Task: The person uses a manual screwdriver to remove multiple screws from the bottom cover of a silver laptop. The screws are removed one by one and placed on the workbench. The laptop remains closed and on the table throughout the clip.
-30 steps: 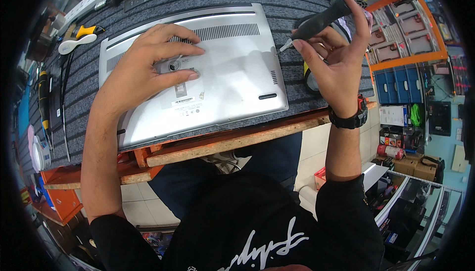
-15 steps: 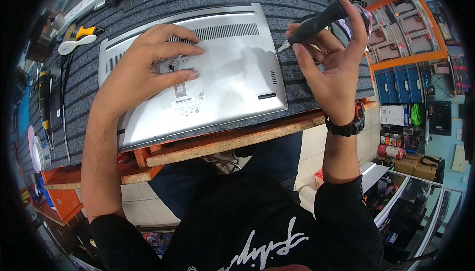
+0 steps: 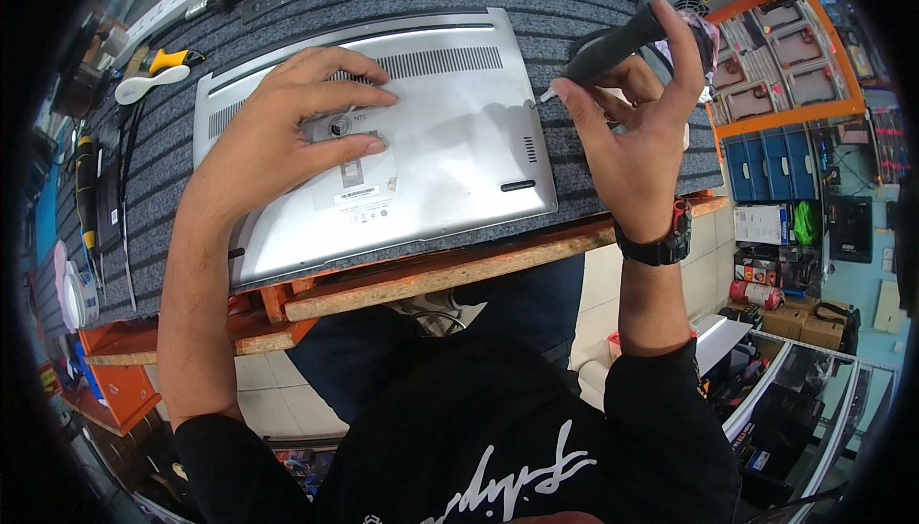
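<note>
My left hand (image 3: 287, 132) lies flat, fingers spread, on the upturned silver laptop (image 3: 431, 160) at my twelve o'clock. My right hand (image 3: 632, 132) grips the black electric screwdriver (image 3: 613, 50), tip at its three o'clock edge. The bottom cover is still on.

A small white label (image 3: 357, 196) sits on the laptop's grey underside. Off right stand a white box (image 3: 761, 223) and brown cartons (image 3: 802, 323).

matt silver metal laptop (image 3: 440, 141), ribbed grey mat (image 3: 593, 7), rough wooden bench edge (image 3: 459, 270)
</note>
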Tool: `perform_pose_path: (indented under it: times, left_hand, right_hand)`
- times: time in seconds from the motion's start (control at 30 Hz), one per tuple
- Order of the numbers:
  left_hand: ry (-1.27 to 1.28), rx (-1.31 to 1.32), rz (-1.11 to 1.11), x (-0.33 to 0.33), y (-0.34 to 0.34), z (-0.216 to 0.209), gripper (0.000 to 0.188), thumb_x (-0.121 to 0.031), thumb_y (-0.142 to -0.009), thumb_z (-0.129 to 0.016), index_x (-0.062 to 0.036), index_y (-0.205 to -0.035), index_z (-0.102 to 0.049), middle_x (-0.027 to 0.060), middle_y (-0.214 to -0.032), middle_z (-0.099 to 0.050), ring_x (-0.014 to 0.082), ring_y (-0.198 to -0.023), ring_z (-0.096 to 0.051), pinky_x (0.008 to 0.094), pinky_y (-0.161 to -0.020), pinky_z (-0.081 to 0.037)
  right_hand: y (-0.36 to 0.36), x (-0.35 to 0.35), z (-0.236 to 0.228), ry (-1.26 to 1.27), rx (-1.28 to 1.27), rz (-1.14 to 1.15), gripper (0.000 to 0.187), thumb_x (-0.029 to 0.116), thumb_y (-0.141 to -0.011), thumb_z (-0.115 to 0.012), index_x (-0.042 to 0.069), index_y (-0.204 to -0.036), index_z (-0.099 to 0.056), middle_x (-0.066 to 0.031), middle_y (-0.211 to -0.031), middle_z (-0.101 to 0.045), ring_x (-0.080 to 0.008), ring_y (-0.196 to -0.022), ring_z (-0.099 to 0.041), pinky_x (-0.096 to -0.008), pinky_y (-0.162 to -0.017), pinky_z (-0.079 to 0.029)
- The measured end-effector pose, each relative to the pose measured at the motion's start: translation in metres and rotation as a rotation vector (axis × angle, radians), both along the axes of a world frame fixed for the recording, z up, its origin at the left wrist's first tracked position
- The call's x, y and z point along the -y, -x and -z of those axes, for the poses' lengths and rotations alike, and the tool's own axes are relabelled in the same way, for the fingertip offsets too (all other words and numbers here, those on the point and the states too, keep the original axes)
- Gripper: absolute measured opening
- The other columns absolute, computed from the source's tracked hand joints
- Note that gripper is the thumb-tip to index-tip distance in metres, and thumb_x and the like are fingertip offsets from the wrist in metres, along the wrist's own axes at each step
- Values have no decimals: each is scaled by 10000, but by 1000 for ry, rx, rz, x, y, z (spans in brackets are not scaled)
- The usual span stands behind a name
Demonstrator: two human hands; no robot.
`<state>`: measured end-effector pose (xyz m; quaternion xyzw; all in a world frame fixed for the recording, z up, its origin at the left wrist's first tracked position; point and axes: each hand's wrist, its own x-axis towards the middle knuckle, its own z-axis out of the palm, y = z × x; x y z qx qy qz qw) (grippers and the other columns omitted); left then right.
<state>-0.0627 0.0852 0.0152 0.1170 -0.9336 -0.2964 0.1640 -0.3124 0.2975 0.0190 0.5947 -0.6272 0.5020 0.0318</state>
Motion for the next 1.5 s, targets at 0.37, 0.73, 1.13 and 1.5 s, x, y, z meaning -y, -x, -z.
perform_pose_path:
  times: [0.37,0.73,1.13,1.5]
  left_hand:
    - [-28,24,-17,1,0,1,417,-188,-766,-900,-146,-1175,-833,53,-1337,-701,259,-1276,-619,407,-1078,-525]
    - [-33,20,-13,0,0,0,419,-197,-756,-904,-154,-1168,-836,46,-1337,-703,255,-1283,-619,411,-1085,-530]
    - [-19,18,-12,0,0,0,427,-189,-755,-903,-157,-1175,-834,50,-1340,-704,259,-1285,-620,415,-1092,-524]
    - [-32,13,10,1,0,-1,416,-176,-767,-897,-135,-1175,-831,58,-1336,-698,263,-1278,-618,412,-1084,-524]
  right_hand:
    - [-1,0,2,39,209,-19,927,-113,-917,-733,138,-1627,-193,-189,-1130,-736,-238,-1070,-761,-351,-930,-646]
    - [4,-2,4,20,115,-38,951,-73,-942,-737,149,-1637,-127,-242,-1215,-708,-285,-1147,-743,-403,-979,-653]
    - [4,0,6,69,109,-29,952,-106,-914,-743,126,-1635,-166,-201,-1143,-731,-246,-1072,-762,-357,-927,-658]
    - [-3,-1,2,13,247,-10,968,-105,-919,-736,151,-1650,-156,-178,-1108,-736,-237,-1058,-759,-345,-922,-629]
